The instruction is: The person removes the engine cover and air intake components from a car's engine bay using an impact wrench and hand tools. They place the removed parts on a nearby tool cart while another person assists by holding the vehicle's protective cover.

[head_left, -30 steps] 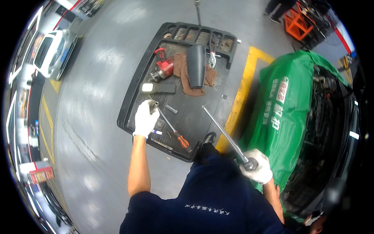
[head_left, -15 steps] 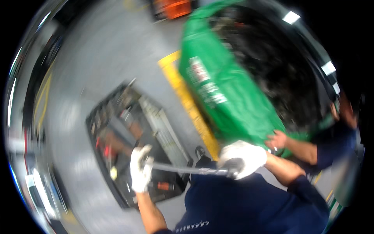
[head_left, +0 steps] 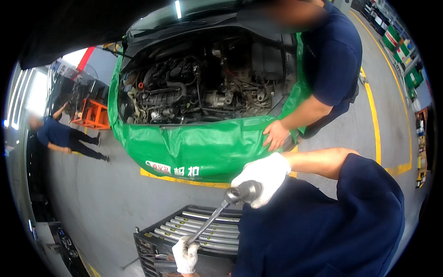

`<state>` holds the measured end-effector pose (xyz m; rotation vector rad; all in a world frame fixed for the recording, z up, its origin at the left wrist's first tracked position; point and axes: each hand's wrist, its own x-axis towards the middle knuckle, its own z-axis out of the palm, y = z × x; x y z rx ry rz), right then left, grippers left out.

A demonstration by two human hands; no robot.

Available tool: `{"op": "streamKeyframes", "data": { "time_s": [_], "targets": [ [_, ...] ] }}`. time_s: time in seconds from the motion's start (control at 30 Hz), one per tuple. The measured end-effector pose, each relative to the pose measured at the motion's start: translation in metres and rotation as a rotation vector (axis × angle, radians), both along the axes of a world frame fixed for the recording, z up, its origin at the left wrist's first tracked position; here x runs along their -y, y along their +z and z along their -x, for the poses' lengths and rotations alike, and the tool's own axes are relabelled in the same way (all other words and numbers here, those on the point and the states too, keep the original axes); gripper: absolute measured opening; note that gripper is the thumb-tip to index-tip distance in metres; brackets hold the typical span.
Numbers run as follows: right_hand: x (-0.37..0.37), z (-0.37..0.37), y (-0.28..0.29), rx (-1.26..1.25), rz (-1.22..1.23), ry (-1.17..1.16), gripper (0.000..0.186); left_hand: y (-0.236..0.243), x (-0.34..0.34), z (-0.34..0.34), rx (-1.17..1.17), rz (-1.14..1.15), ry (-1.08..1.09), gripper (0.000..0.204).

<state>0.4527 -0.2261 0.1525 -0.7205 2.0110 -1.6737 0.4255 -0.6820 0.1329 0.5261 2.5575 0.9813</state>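
A long silver ratchet wrench (head_left: 213, 220) with a dark socket (head_left: 249, 189) on its head slants across in front of my body. My left hand (head_left: 185, 256), in a white glove, is closed round the lower end of its handle. My right hand (head_left: 266, 175), also white-gloved, grips the socket at the head end; some of its fingers are hidden behind it. Below the wrench stands a tool cart (head_left: 203, 233) with silver drawer fronts. Beyond my hands is a car's open engine bay (head_left: 184, 92), its front edge draped with a green fender cover (head_left: 217, 143).
A co-worker (head_left: 334, 60) in dark blue stands at the car's right corner, a bare hand (head_left: 276, 135) on the cover. At far left another person (head_left: 60, 134) stands near an orange stand (head_left: 92, 115). Yellow lines (head_left: 374, 115) mark the grey floor; shelves line the far right.
The view has swung from the tool cart toward the car, so the engine bay now fills the upper middle. Both hands still hold the wrench, now tilted more steeply. The co-worker's hand stays at the cover.
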Motion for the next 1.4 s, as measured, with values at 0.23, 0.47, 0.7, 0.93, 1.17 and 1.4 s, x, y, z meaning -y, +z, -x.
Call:
{"op": "streamKeyframes", "data": {
  "time_s": [0.23, 0.47, 0.7, 0.93, 1.17, 1.4],
  "targets": [
    [-0.092, 0.003, -0.018, 0.219, 0.23, -0.043, 0.028, 0.009, -0.129, 0.028, -0.296, 0.205, -0.133, 0.027],
    [-0.146, 0.0, 0.005, 0.42, 0.171, -0.248, 0.043, 0.003, -0.206, 0.074, -0.098, 0.18, -0.066, 0.025],
    [-0.168, -0.02, 0.02, 0.181, -0.145, -0.149, 0.104, -0.05, -0.201, 0.153, 0.008, -0.306, -0.034, 0.024],
    [-0.1, -0.03, 0.003, 0.509, -0.123, -0.551, 0.051, -0.118, -0.249, 0.25, -0.125, -0.286, -0.232, 0.028],
    [-0.052, -0.003, 0.035, 0.72, -0.05, -0.911, 0.053, -0.175, -0.339, 0.296, -0.03, -0.543, -0.365, 0.035],
    [-0.067, 0.031, 0.007, 0.69, -0.145, -1.284, 0.051, -0.227, -0.422, 0.32, -0.288, -0.245, -0.515, 0.059]
  ]
}}
